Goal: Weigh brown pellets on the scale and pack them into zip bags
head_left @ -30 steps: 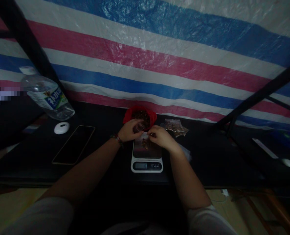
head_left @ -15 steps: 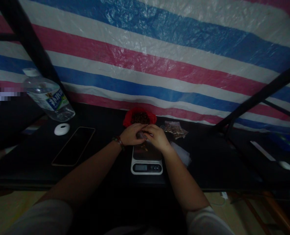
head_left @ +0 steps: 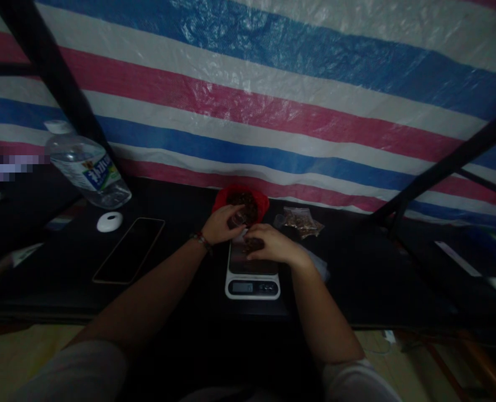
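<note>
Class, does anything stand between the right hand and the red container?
Partly: the left hand, holding what looks like a small clear cup, overlaps the near-left side of the red container. Nothing visible stands between the right hand, over the scale, and the container's right side.

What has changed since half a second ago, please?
The left hand, holding a small clear container, has moved away from the right hand, toward the red bag. The right hand has come lower over the scale. Any release is unclear. The phone, bottle and scale stayed put.
</note>
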Demonstrator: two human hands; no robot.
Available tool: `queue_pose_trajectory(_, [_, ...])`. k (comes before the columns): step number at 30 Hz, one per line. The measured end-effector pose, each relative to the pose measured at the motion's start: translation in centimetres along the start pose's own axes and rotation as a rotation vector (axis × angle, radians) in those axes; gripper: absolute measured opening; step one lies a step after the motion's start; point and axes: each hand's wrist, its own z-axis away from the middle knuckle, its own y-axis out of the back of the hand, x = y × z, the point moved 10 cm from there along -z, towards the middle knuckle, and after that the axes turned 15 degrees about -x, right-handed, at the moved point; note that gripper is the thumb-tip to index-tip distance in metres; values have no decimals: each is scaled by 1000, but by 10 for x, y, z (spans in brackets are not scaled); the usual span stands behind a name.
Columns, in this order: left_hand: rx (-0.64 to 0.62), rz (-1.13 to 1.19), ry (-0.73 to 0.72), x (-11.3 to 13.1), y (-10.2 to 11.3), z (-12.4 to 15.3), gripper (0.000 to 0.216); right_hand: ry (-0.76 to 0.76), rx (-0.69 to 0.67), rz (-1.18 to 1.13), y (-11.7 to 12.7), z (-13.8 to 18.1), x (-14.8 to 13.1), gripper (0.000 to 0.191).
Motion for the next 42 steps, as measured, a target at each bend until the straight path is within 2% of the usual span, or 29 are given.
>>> queue_pose_trajectory(3, [-5,-2,-1,-2,0,0,57,-42,-84,21,-13,-4,3,44])
queue_pose_trajectory(8, [-4,16,-10,-1,-1,-1,57,-69,-84,7,-21,-10,5,26])
queue_pose_trajectory(11, [-3,26,-22,1,-1,-1,56,-89,-62,28,-20,-12,8,18])
queue_pose_trajectory(21, [-18,14,-29,-1,-3,-1,56,-188,-31,140,-10,-14,11,17])
queue_pose_trajectory(23, [-19,12,-34,-1,-4,0,56,-165,17,103,-4,-11,13,18])
queue_pose_trajectory(26, [-38,9,-57,3,-4,-1,57,-127,168,41,15,0,15,18])
queue_pose_trajectory(31, [-153,-10,-106,17,-10,-4,62,-90,357,5,36,10,12,17])
queue_pose_trajectory(37, [-164,-10,-159,33,-10,-4,55,-44,382,11,33,0,-2,12])
queue_pose_trajectory(42, [-151,1,-171,33,-10,-4,47,-74,398,-41,30,-2,2,16])
